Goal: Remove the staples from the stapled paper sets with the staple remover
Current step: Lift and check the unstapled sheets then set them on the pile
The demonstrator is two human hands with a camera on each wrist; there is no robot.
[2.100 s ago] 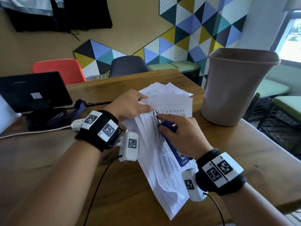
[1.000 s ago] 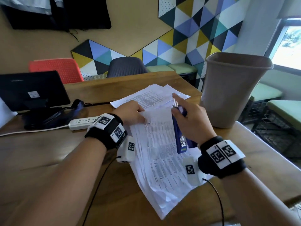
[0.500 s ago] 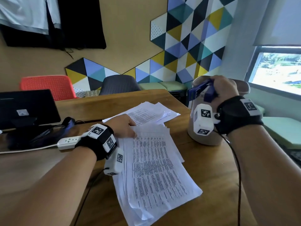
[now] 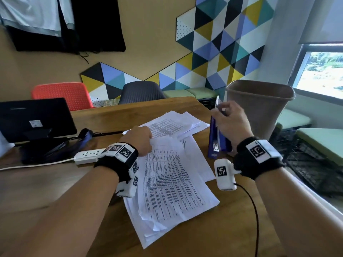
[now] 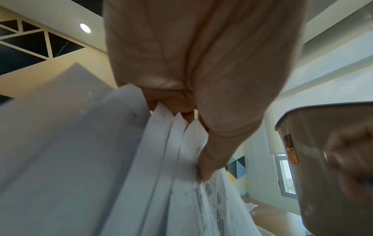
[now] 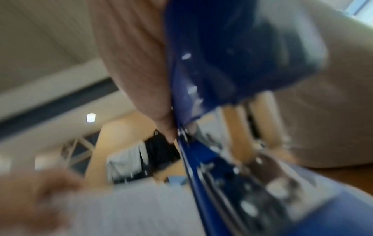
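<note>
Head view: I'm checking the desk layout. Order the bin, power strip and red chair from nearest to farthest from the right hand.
1. Bin: just behind the right hand, to its right.
2. Power strip: across the papers, on the left.
3. Red chair: far left, behind the table.

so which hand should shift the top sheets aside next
Left. The left hand already rests on the paper stack, fingers on the sheet edges. The right hand grips the blue staple remover beside the bin.

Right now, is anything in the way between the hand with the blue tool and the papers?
Nothing visible. The right hand holds the staple remover above bare table, beside the papers. The left hand grips their top corner, off to the side.
</note>
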